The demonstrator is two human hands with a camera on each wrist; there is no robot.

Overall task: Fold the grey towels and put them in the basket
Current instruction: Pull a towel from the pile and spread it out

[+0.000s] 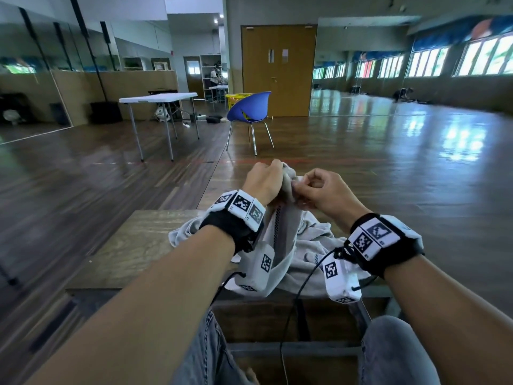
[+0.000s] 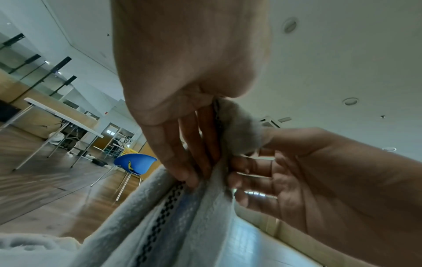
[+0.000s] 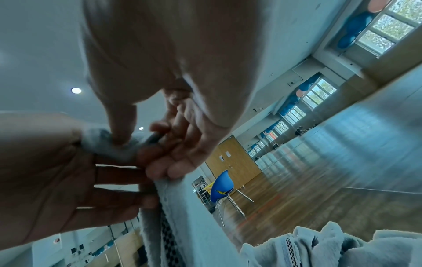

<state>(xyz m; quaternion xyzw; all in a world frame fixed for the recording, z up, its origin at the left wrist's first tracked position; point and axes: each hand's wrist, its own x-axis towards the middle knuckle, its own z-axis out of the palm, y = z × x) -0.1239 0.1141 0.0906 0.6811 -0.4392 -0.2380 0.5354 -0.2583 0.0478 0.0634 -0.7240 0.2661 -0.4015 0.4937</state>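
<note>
Yellow plastic basket point(image 1: 238, 99) mostly hidden behind blue plastic chair point(image 1: 249, 108). Grey fringed towel point(image 1: 288, 245) partly covered by wrists, its corner buried in left hand point(image 1: 262, 182). Distant figure point(image 1: 213, 76) too small to read.

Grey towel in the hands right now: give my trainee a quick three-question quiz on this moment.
1. True or false: the grey towel lies flat and fully folded on the wooden table.
2. Which hands hold the towel's raised part? A) left hand only B) right hand only C) both
3. Fill in: the chair standing out on the floor beyond the table is ____ in colour.

Key
1. False: it is bunched, with one part lifted up above the table.
2. C: the left hand grips it, and the right hand pinches it beside the left.
3. Blue.
</note>
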